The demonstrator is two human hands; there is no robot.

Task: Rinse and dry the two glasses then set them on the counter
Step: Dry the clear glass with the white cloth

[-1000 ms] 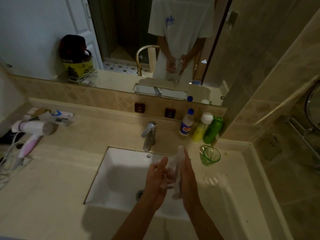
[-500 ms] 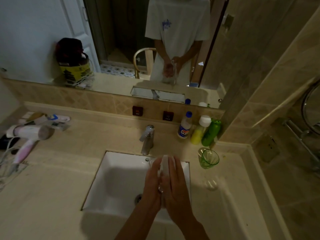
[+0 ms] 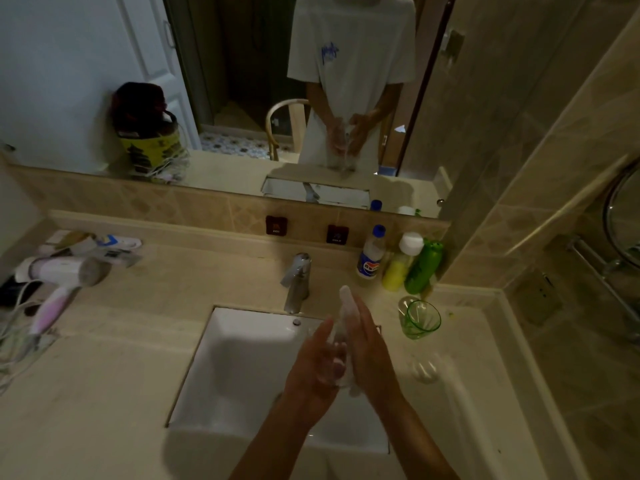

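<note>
Over the right part of the white sink (image 3: 242, 368), both my hands hold one clear glass (image 3: 336, 366) between them. My left hand (image 3: 311, 370) cups the glass from the left. My right hand (image 3: 373, 355) presses a white cloth (image 3: 346, 304) against its right side, and the cloth's end sticks up above my fingers. A second clear glass (image 3: 424, 370) stands on the counter (image 3: 485, 393) right of the sink, faint and hard to make out.
A green glass (image 3: 419, 320) stands behind the clear one. Three bottles (image 3: 398, 263) line the back right corner. The chrome tap (image 3: 298, 282) is behind the sink. A hair dryer (image 3: 59, 275) with its cord lies at the far left. A mirror fills the wall.
My right hand has slid off the left and now lies beside it. The cloth's end now stands up above the fingers. The glass stays between my hands over the sink.
</note>
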